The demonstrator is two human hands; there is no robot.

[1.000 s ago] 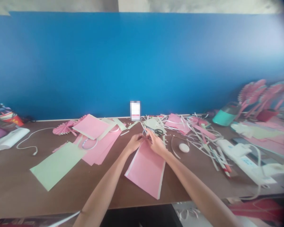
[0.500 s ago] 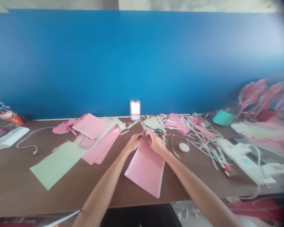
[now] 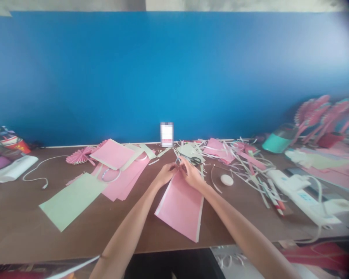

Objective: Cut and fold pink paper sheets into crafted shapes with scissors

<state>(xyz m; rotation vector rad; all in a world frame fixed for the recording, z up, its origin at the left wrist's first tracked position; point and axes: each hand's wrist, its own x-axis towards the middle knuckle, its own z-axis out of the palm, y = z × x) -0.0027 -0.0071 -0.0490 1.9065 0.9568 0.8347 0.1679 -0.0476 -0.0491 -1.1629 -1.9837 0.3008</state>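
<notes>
A pink paper sheet [image 3: 182, 207] with a pale edge lies on the brown table [image 3: 23, 217] in front of me. My left hand [image 3: 165, 173] and my right hand [image 3: 192, 174] meet at its far edge, fingers pinched together on the paper's top. A small tape ring [image 3: 177, 161] sits right behind my fingertips. Black-handled scissors [image 3: 195, 159] lie just beyond my right hand.
Pink sheets [image 3: 120, 182], a pale green sheet [image 3: 71, 199], a tape ring [image 3: 110, 175] and a pink paper fan [image 3: 78, 155] lie left. Paper strips [image 3: 244, 166], a white oval object [image 3: 227, 179], markers [image 3: 275, 203] and a glue gun [image 3: 299, 190] lie right. A blue wall [image 3: 174, 77] backs the table.
Both hands stay pinched at the pink sheet's far edge; only slight camera shift, the sheet hardly moved.
</notes>
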